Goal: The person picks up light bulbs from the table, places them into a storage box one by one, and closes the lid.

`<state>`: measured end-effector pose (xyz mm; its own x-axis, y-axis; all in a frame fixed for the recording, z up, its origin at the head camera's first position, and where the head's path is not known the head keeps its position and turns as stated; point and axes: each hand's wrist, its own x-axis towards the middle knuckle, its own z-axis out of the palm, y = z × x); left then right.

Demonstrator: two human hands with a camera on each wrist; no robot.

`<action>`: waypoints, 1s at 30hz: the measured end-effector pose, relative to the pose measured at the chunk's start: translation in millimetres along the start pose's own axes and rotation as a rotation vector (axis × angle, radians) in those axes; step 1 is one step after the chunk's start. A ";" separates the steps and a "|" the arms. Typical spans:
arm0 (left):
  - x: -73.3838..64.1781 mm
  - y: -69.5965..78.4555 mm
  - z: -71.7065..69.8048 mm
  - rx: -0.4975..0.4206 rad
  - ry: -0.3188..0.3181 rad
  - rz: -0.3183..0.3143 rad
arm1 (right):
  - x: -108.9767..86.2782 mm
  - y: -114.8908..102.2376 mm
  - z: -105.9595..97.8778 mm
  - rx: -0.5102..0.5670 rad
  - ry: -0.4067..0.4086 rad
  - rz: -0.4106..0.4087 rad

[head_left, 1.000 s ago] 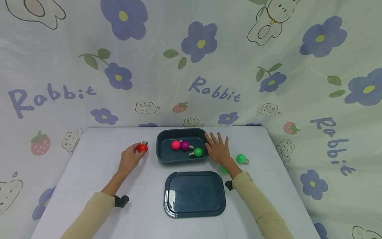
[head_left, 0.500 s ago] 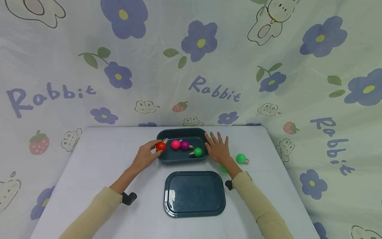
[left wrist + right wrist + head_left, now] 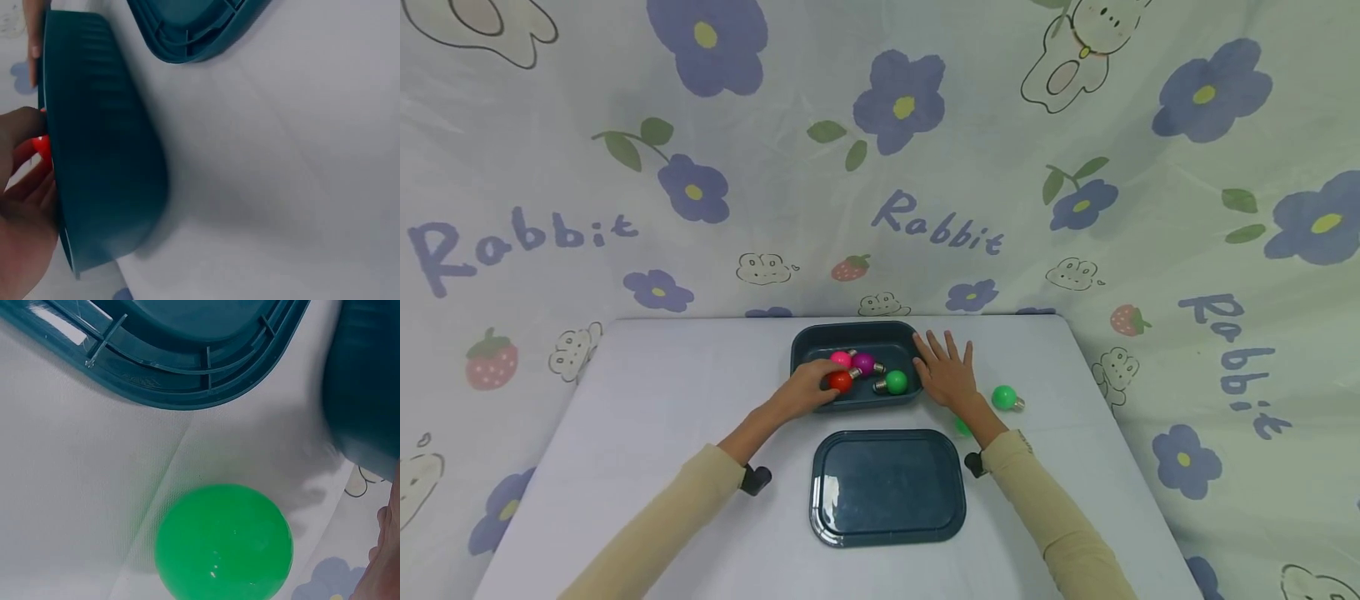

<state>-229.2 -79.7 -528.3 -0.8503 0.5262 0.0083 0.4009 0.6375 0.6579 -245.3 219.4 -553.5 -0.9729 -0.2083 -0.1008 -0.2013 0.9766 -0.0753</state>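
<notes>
My left hand (image 3: 801,391) pinches a red light bulb (image 3: 840,382) by its round glass, over the left part of a dark teal box (image 3: 850,332). In the left wrist view, the red bulb (image 3: 42,147) shows between the fingers at the box's rim. Inside the box lie a pink bulb (image 3: 841,359), a purple bulb (image 3: 863,363) and a green bulb (image 3: 896,382). My right hand (image 3: 950,379) rests with spread, straight fingers at the box's right end. Its forearm partly hides another green bulb (image 3: 962,427), seen large as a green globe (image 3: 224,544) in the right wrist view.
A dark teal lid (image 3: 887,487) lies on the white table (image 3: 700,550) in front of the box. One more green bulb (image 3: 1004,397) lies right of my right hand. A patterned cloth (image 3: 820,183) hangs behind the table.
My left hand has carried the red bulb rightward from the table beside the box, across its left rim, and in over it near the pink bulb. My right hand has stayed put.
</notes>
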 end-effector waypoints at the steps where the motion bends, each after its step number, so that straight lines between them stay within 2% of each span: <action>1: 1.6 0.4 1.2 0.001 -0.008 0.004 | 0.2 0.0 0.4 -0.005 -0.002 0.002; 13: 12.2 3.5 6.5 0.026 -0.058 0.020 | -1.1 -0.6 -1.6 0.000 0.006 -0.002; 24: 16.9 2.9 8.9 0.034 -0.095 -0.051 | -0.7 -0.2 0.0 -0.001 0.010 0.001; 30: 17.9 2.8 10.0 0.046 -0.103 -0.064 | -1.0 -0.5 0.4 0.009 0.013 -0.001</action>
<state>-239.9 -62.8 -533.9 -0.8361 0.5372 -0.1113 0.3644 0.6954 0.6193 -244.2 219.2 -553.7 -0.9741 -0.2083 -0.0877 -0.2011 0.9760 -0.0839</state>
